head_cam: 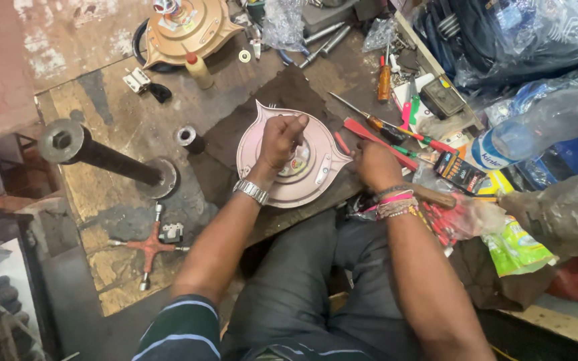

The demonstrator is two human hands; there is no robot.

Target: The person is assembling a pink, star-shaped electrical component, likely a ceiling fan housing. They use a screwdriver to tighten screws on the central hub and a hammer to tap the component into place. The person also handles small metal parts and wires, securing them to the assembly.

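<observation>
Far left on the tabletop (pixel 122 120): a thick dark metal post (pixel 105 157) lying on its side, and below it an orange cross wrench (pixel 150 247). Further up, a second copper-coloured fan housing (pixel 185 30) and a small yellow bottle (pixel 199 71).

At centre, on a dark mat (pixel 235 134): a pinkish round fan cover (pixel 296 160), flat side down, with pointed lobes at the rim. Left hand (pixel 279 140) curled closed over the middle of the cover, fingers bunched as if pinching something small at the hub; exactly what, impossible to tell. Steel watch (pixel 251 191) on that wrist.

Likely stiff cast metal, fairly heavy, smooth and a bit slippery on the dome, not fragile; best taken at the rim or by a lobe.

Right hand (pixel 376 164) closed at the cover's right edge, just beside a red screwdriver (pixel 379 142); whether gripping anything, unclear. Further right: more screwdrivers (pixel 396 127), plastic bags (pixel 550 113).
</observation>
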